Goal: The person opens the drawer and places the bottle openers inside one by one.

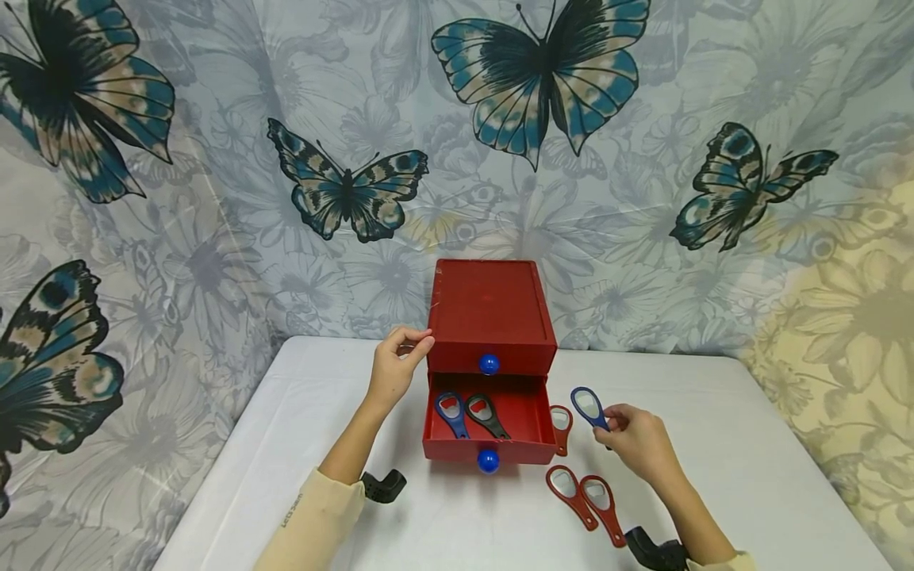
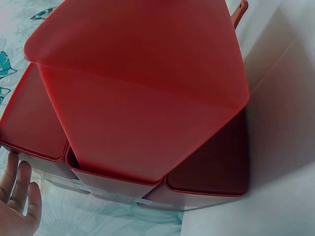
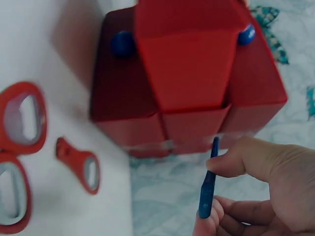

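Note:
A red drawer cabinet (image 1: 491,301) stands on the table with its middle drawer (image 1: 531,408) pulled out. Inside lie a blue bottle opener (image 1: 450,408) and a black bottle opener (image 1: 482,410), side by side at the left. My left hand (image 1: 400,369) is at the cabinet's upper left side; the left wrist view shows its fingers (image 2: 18,182) extended by the cabinet's edge. To the right of the drawer, my right hand (image 1: 639,444) pinches another blue bottle opener (image 1: 589,406) by its handle, between thumb and fingers, ring end pointing away.
One red bottle opener (image 1: 562,428) lies close against the drawer's right side. Two more red ones, a left one (image 1: 567,490) and a right one (image 1: 603,507), lie nearer the front. Behind the white table (image 1: 714,444) hangs a butterfly-patterned cloth (image 1: 607,301).

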Available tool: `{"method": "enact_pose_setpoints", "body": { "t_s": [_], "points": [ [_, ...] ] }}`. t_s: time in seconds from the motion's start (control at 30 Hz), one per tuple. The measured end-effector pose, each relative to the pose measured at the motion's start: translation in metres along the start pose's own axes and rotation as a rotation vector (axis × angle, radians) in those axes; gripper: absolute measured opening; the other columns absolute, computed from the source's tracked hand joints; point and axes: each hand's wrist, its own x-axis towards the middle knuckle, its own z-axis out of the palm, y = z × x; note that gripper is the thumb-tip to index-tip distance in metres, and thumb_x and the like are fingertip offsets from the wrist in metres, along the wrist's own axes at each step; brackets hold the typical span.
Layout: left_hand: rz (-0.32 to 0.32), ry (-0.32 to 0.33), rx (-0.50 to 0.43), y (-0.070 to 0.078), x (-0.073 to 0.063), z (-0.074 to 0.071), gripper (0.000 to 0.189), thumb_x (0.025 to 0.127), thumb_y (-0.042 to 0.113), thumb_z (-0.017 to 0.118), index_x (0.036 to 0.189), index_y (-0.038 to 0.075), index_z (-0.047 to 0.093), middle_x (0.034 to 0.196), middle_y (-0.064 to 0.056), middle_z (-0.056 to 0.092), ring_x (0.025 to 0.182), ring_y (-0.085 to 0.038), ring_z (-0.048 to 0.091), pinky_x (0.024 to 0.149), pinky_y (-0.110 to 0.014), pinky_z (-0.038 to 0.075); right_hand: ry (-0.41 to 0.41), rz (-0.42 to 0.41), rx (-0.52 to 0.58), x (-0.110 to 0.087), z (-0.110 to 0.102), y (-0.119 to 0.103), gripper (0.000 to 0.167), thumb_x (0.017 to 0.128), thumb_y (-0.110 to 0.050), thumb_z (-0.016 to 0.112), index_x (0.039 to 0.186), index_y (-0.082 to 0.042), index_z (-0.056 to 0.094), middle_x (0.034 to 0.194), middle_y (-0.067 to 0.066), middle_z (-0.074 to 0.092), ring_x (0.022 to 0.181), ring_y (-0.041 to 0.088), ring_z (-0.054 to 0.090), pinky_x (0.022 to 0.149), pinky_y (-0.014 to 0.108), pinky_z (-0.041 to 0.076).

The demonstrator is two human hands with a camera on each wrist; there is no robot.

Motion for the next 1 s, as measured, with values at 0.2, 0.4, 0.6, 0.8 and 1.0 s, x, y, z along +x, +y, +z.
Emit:
{"method": "enact_pose_setpoints", "body": {
  "t_s": [0.2, 0.4, 0.6, 0.8, 1.0],
  "points": [
    [-0.006, 0.007, 0.002, 0.001, -0.001, 0.000, 0.014, 0.090, 0.004, 0.067, 0.098, -0.008, 0.069, 0.107, -0.025, 0.068, 0.087, 0.006, 0.056, 0.081, -0.021, 0.051, 0.002, -0.034, 0.009, -0.005, -0.009, -0.021, 0.029, 0.078, -0.009, 0.074, 0.099, 0.009, 0.067, 0.073, 0.005, 0.064, 0.065, 0.012, 0.055, 0.052, 0.020, 0.044],
    [0.005, 0.004, -0.001, 0.002, -0.002, 0.001, 0.013, 0.090, 0.002, 0.066, 0.097, -0.009, 0.068, 0.106, -0.026, 0.068, 0.087, 0.005, 0.057, 0.081, -0.020, 0.051, -0.030, -0.035, 0.026, -0.007, -0.012, -0.036, 0.028, 0.077, -0.008, 0.074, 0.099, 0.008, 0.067, 0.074, 0.005, 0.065, 0.067, 0.013, 0.056, 0.053, 0.019, 0.046],
    [0.005, 0.009, -0.001, 0.002, -0.002, 0.002, 0.014, 0.091, 0.003, 0.066, 0.097, -0.009, 0.068, 0.106, -0.025, 0.067, 0.087, 0.006, 0.056, 0.082, -0.029, 0.053, -0.040, -0.082, 0.030, -0.006, -0.012, -0.048, 0.025, 0.077, -0.007, 0.073, 0.097, 0.007, 0.068, 0.074, 0.005, 0.065, 0.068, 0.012, 0.056, 0.054, 0.018, 0.047],
    [0.004, 0.011, -0.011, 0.002, -0.002, 0.002, 0.015, 0.091, 0.003, 0.066, 0.097, -0.009, 0.068, 0.106, -0.026, 0.067, 0.087, 0.006, 0.056, 0.082, -0.028, 0.052, -0.072, -0.137, 0.033, -0.005, -0.010, -0.062, 0.023, 0.077, -0.006, 0.074, 0.095, 0.006, 0.068, 0.074, 0.003, 0.064, 0.069, 0.012, 0.054, 0.056, 0.018, 0.046],
    [0.009, 0.017, -0.015, 0.001, -0.001, 0.003, 0.014, 0.090, 0.002, 0.066, 0.097, -0.009, 0.068, 0.106, -0.026, 0.067, 0.088, 0.004, 0.057, 0.081, -0.026, 0.051, -0.119, -0.157, 0.007, -0.001, -0.007, -0.073, 0.022, 0.076, -0.006, 0.074, 0.095, 0.004, 0.068, 0.074, 0.002, 0.061, 0.071, 0.013, 0.052, 0.057, 0.020, 0.044]
  ]
}}
